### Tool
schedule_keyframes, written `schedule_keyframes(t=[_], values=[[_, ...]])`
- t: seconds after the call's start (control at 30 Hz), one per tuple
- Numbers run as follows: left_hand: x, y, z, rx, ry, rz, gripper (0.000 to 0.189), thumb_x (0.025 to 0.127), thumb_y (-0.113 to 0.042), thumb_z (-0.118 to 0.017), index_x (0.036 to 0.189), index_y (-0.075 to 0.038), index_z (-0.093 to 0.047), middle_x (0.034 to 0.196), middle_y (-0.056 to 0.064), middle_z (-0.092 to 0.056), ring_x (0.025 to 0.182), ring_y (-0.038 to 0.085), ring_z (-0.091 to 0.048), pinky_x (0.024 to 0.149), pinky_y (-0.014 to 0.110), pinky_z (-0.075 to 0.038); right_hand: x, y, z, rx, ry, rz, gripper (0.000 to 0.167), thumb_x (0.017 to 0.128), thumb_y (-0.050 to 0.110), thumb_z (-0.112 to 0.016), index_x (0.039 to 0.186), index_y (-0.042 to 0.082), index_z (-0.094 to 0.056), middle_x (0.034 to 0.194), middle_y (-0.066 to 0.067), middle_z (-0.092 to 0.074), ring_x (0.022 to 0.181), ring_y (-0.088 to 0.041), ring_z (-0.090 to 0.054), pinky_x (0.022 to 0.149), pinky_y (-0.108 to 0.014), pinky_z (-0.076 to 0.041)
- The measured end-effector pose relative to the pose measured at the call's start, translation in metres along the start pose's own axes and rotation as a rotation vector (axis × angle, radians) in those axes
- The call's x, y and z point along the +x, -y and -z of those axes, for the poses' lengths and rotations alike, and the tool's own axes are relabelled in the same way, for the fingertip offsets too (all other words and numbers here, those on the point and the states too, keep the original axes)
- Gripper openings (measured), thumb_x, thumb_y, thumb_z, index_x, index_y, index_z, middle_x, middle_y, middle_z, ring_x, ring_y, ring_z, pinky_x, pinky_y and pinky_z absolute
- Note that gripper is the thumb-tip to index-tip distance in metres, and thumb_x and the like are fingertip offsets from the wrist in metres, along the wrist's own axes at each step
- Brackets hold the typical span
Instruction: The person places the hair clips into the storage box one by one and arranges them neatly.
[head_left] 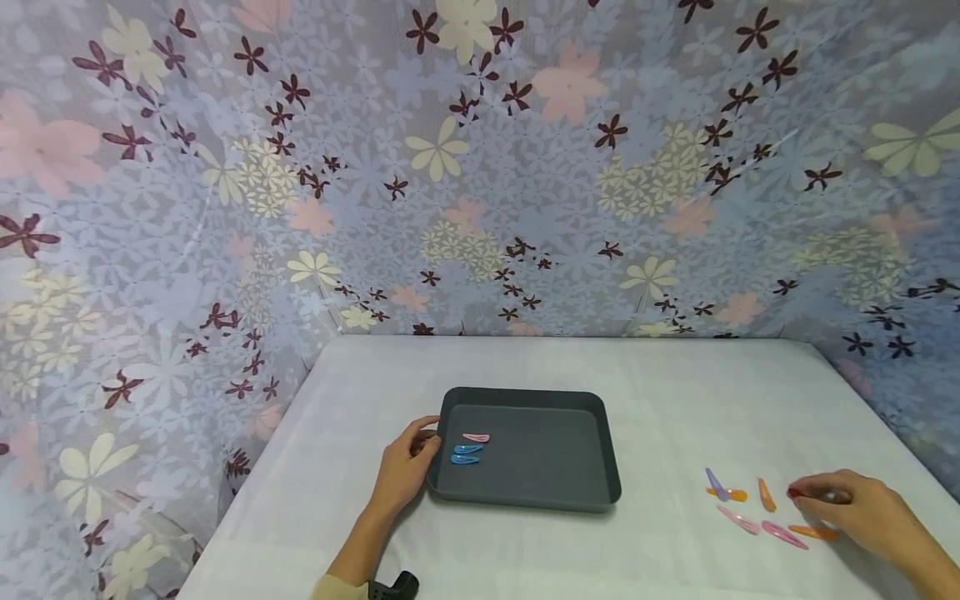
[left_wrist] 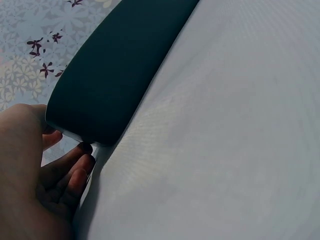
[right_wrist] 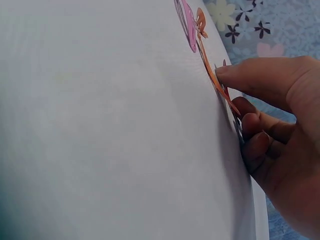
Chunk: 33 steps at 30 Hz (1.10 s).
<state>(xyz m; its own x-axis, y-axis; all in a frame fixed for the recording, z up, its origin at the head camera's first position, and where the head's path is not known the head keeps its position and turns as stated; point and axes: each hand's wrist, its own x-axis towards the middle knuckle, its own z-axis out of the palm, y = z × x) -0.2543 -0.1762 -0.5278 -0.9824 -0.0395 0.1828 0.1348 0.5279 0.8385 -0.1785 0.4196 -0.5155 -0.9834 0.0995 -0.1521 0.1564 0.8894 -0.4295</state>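
A dark grey tray [head_left: 540,493] lies on the white table; a pink snap hair clip [head_left: 476,437] and two blue snap hair clips [head_left: 465,459] sit in its left part. My left hand [head_left: 405,468] holds the tray's left side, thumb and fingers at the wall [left_wrist: 100,85]. At the right, my right hand [head_left: 862,508] pinches a red hair clip [head_left: 793,492] between thumb and fingertips, low over the cloth. Beside this hand, an orange hair clip [right_wrist: 212,75] crosses in front of the red one in the right wrist view.
Left of my right hand lie more hair clips: a purple one [head_left: 716,483] overlapping an orange one, an upright-looking orange one [head_left: 766,495], and two pink ones [head_left: 784,535]. A floral curtain [head_left: 480,208] hangs behind the white table [head_left: 660,392] and along its sides.
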Motion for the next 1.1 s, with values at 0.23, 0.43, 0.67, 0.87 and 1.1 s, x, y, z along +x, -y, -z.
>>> schedule_keyframes(t=[0.23, 0.43, 0.67, 0.87, 1.1], values=[[0.000, 0.000, 0.002, 0.000, 0.008, -0.014, 0.033, 0.092, -0.031, -0.057, 0.126, -0.033, -0.057, 0.110, -0.004, -0.069, 0.095, 0.009, -0.061, 0.085, 0.030, -0.047, 0.001, 0.001, 0.001, -0.009, 0.007, 0.014, 0.056, 0.080, 0.057, -0.064, 0.105, 0.008, -0.071, 0.108, -0.023, -0.063, 0.081, -0.020, -0.059, 0.063, -0.036, -0.047], [0.000, 0.000, 0.002, 0.005, 0.004, -0.016, 0.034, 0.092, -0.031, -0.057, 0.126, -0.032, -0.057, 0.110, -0.004, -0.069, 0.094, 0.009, -0.061, 0.084, 0.030, -0.047, 0.000, 0.001, 0.000, -0.002, 0.007, 0.006, 0.055, 0.079, 0.058, -0.064, 0.105, 0.010, -0.072, 0.109, -0.023, -0.063, 0.080, -0.018, -0.059, 0.064, -0.037, -0.047], [0.000, 0.002, 0.001, 0.007, 0.005, -0.016, 0.033, 0.093, -0.032, -0.057, 0.125, -0.034, -0.057, 0.110, -0.004, -0.069, 0.093, 0.009, -0.060, 0.083, 0.031, -0.047, 0.000, 0.001, -0.001, 0.003, -0.013, 0.019, 0.057, 0.079, 0.062, -0.062, 0.105, 0.012, -0.072, 0.107, -0.018, -0.063, 0.082, -0.019, -0.058, 0.061, -0.033, -0.046], [0.001, 0.002, 0.000, 0.014, 0.000, -0.003, 0.032, 0.092, -0.033, -0.057, 0.125, -0.035, -0.058, 0.109, -0.005, -0.069, 0.092, 0.009, -0.061, 0.083, 0.032, -0.047, 0.002, 0.002, 0.002, -0.035, -0.038, 0.056, 0.056, 0.079, 0.062, -0.062, 0.104, 0.013, -0.073, 0.101, -0.013, -0.065, 0.083, -0.020, -0.059, 0.064, -0.039, -0.047], [0.001, 0.001, 0.001, 0.008, 0.003, -0.011, 0.033, 0.092, -0.032, -0.057, 0.125, -0.032, -0.058, 0.110, -0.003, -0.070, 0.092, 0.009, -0.061, 0.083, 0.030, -0.047, 0.000, 0.012, 0.001, -0.017, -0.037, 0.033, 0.057, 0.078, 0.057, -0.066, 0.104, 0.007, -0.072, 0.094, -0.007, -0.065, 0.080, -0.018, -0.058, 0.064, -0.037, -0.047]])
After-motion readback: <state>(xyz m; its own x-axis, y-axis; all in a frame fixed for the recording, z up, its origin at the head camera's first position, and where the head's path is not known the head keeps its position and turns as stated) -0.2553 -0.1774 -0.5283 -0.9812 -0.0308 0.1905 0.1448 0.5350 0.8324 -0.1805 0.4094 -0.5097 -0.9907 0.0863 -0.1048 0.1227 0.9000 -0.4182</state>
